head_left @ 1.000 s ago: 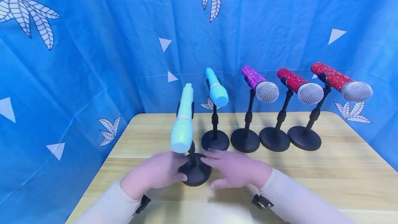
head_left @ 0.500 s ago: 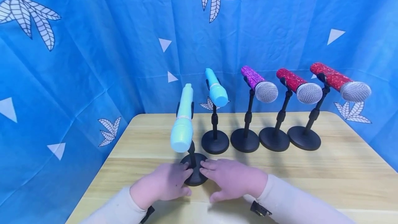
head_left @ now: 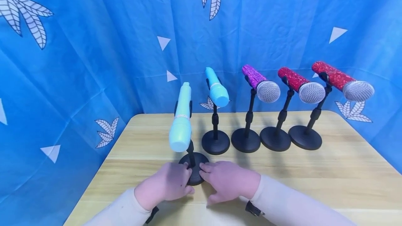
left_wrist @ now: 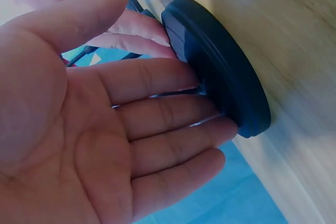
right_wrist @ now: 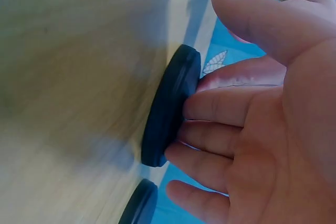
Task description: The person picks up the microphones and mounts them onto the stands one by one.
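Note:
Closest to me, a pale turquoise microphone (head_left: pixel 182 125) lies in the clip of a black desk stand, its head tilted down toward me. My left hand (head_left: pixel 171 182) has its fingers laid at the left side of the stand's round base (head_left: pixel 195 179). On the other side my right hand (head_left: pixel 229 180) touches the base's right edge with its fingertips. In the left wrist view the fingers of my left hand (left_wrist: pixel 163 124) are straight, their tips at the base (left_wrist: pixel 220 72). The right wrist view has my right hand's fingers (right_wrist: pixel 220 103) extended against the base (right_wrist: pixel 170 114), thumb apart.
Behind it stands a row of microphones on black stands: a blue one (head_left: pixel 217 90), a glittery purple one (head_left: pixel 254 76), and two glittery red ones (head_left: pixel 293 79) (head_left: pixel 334 75) at the right. The wooden table (head_left: pixel 292 184) meets a blue patterned curtain (head_left: pixel 270 20).
Both hands have shifted slightly toward me, from around the base onto its near edges. The left fingers have come over the base's left side. The stands have kept their places; the view shifted slightly.

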`<state>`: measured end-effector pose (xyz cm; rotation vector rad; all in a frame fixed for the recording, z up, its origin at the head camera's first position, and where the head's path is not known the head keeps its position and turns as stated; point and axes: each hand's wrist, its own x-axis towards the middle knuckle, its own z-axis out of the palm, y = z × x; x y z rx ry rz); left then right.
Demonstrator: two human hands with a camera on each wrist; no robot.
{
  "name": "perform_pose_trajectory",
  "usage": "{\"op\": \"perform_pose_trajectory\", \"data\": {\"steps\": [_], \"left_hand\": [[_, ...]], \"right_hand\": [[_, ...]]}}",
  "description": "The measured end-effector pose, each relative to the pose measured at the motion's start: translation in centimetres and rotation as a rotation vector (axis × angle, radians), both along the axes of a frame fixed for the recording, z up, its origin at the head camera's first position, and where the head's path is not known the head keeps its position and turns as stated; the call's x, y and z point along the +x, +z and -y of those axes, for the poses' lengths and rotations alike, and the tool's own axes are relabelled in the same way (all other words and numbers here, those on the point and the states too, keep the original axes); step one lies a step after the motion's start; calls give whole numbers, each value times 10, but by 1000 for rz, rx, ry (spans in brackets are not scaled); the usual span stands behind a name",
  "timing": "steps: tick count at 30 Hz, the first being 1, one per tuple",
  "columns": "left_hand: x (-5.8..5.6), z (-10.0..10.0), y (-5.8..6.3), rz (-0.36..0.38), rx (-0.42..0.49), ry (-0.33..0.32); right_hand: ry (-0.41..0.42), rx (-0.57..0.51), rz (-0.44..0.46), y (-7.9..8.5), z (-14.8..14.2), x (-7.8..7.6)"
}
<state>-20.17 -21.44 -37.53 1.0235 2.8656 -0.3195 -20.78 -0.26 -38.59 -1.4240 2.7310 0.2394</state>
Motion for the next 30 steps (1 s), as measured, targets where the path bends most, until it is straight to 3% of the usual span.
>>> {"op": "perform_pose_trajectory", "data": {"steps": [4, 13, 18, 30], "left_hand": [[-5, 4, -1, -51, -3, 6], [-26, 13, -5, -47, 44, 84], [-44, 20, -5, -16, 122, 125], [-82, 31, -8, 67, 206, 197]], "right_hand": [[-10, 8, 37, 0, 6, -11], [-41, -34, 141, -4, 18, -38], [-88, -35, 174, -5, 28, -52], [-175, -41, 225, -4, 53, -85]]}}
